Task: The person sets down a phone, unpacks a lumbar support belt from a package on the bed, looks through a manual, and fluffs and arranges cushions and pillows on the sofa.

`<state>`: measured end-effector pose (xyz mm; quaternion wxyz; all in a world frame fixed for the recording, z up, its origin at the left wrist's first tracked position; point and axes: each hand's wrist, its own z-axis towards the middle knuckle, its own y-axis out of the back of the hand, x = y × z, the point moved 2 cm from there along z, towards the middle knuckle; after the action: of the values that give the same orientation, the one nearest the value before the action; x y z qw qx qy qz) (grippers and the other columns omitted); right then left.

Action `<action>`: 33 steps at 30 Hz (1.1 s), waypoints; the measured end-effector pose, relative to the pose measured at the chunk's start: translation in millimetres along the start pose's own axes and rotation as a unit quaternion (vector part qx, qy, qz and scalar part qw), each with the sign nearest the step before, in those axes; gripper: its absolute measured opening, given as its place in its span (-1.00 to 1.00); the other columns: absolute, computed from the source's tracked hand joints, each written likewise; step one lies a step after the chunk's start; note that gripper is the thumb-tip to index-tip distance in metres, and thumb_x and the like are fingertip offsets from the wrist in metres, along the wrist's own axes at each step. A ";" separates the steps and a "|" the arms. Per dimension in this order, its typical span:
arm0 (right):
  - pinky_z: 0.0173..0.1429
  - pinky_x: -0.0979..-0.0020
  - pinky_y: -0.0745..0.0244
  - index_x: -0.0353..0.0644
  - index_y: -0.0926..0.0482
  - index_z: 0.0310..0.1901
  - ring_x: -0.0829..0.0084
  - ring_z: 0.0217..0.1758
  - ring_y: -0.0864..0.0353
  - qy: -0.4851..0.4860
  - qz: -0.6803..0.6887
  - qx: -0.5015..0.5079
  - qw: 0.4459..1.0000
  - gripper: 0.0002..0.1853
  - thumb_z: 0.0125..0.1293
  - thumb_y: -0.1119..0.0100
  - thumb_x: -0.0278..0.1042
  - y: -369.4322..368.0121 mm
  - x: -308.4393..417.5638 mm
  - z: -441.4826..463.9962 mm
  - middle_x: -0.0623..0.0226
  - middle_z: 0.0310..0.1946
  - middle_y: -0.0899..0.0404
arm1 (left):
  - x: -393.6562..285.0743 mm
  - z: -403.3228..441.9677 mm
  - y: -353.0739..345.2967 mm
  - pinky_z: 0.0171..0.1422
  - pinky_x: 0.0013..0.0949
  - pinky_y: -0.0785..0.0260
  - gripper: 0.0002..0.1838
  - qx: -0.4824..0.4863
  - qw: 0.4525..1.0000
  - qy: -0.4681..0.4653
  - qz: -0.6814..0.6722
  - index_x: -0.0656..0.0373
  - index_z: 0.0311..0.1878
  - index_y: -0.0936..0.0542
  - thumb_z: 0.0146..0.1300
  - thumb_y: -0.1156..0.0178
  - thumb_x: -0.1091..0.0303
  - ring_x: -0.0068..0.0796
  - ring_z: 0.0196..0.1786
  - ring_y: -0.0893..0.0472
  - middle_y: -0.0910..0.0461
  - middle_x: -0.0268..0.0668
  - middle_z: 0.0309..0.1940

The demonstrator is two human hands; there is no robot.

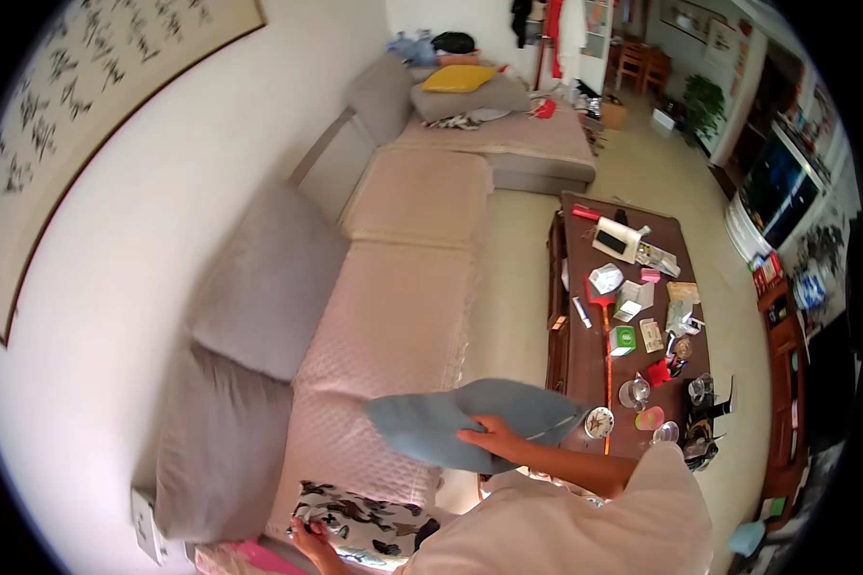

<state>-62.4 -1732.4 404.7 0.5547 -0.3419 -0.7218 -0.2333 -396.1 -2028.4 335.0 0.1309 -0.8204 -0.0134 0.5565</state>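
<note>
My right hand [494, 437] grips a blue-grey cushion [431, 422], held up between the sofa and the coffee table. A zip shows along the cushion's right edge. At the bottom of the view, my left hand [311, 542] has its fingers closed on the left edge of a white cushion [364, 522] with a dark pattern. That cushion lies on the near end of the sofa seat, and my body hides part of it. Quilted pinkish covering [384, 316] spreads over the sofa seat under and beyond both cushions.
Large grey back cushions [268, 278] lean against the wall on the left. On the right, a brown coffee table [585, 374] carries cups, boxes, a red fly swatter [607, 335] and an ashtray-like bowl [598, 423]. A yellow cushion [458, 79] lies on the sofa's far end.
</note>
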 end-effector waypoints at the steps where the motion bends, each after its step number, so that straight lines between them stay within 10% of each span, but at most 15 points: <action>1: -0.17 0.60 -0.37 -0.29 -0.49 -0.07 0.68 -0.25 -0.44 0.012 0.007 -0.032 0.999 -0.61 0.18 -0.16 -0.16 25.4 -1.0 -2.1 0.46 -0.29 -0.53 | 12.9 11.7 -22.0 -0.66 -0.47 -0.24 -0.70 0.066 0.996 0.016 -0.049 0.10 -0.53 -0.36 0.28 -0.02 0.18 -0.57 -0.76 -0.24 -0.25 -0.41 -0.81; 10: -0.38 0.61 -0.36 -0.28 -0.54 -0.24 0.75 -0.46 -0.40 0.013 -0.074 -0.294 0.953 -0.70 0.16 -0.19 -0.18 239.1 58.5 -14.3 0.52 -0.47 -0.53 | 44.3 24.1 -290.8 -0.69 -0.60 -0.03 -0.76 0.198 0.979 0.038 0.023 0.08 -0.48 -0.41 0.25 -0.08 0.19 -0.72 -0.75 -0.15 -0.24 -0.52 -0.76; 15: -0.35 0.60 -0.40 -0.28 -0.53 -0.26 0.68 -0.45 -0.46 0.042 0.157 -0.417 0.894 -0.77 0.18 -0.16 -0.27 316.9 97.0 22.3 0.45 -0.45 -0.54 | 77.6 54.1 -445.1 -0.70 -0.61 -0.01 -0.74 0.184 0.981 0.000 0.061 0.07 -0.50 -0.41 0.22 -0.13 0.16 -0.75 -0.74 -0.18 -0.30 -0.53 -0.73; 33: -0.37 0.60 -0.40 -0.31 -0.53 -0.27 0.65 -0.47 -0.49 0.111 0.203 -0.554 0.800 -0.77 0.18 -0.15 -0.29 619.3 194.4 227.1 0.41 -0.44 -0.55 | 173.5 52.5 -983.0 -0.66 -0.57 -0.16 -0.79 0.401 0.903 0.117 0.098 0.17 -0.36 -0.49 0.28 -0.03 0.24 -0.73 -0.75 -0.22 -0.40 -0.48 -0.68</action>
<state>228.5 -1117.1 502.4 0.3820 -0.7014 -0.3169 -0.5116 -256.6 -1039.8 384.8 0.3942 -0.7549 0.3072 0.4248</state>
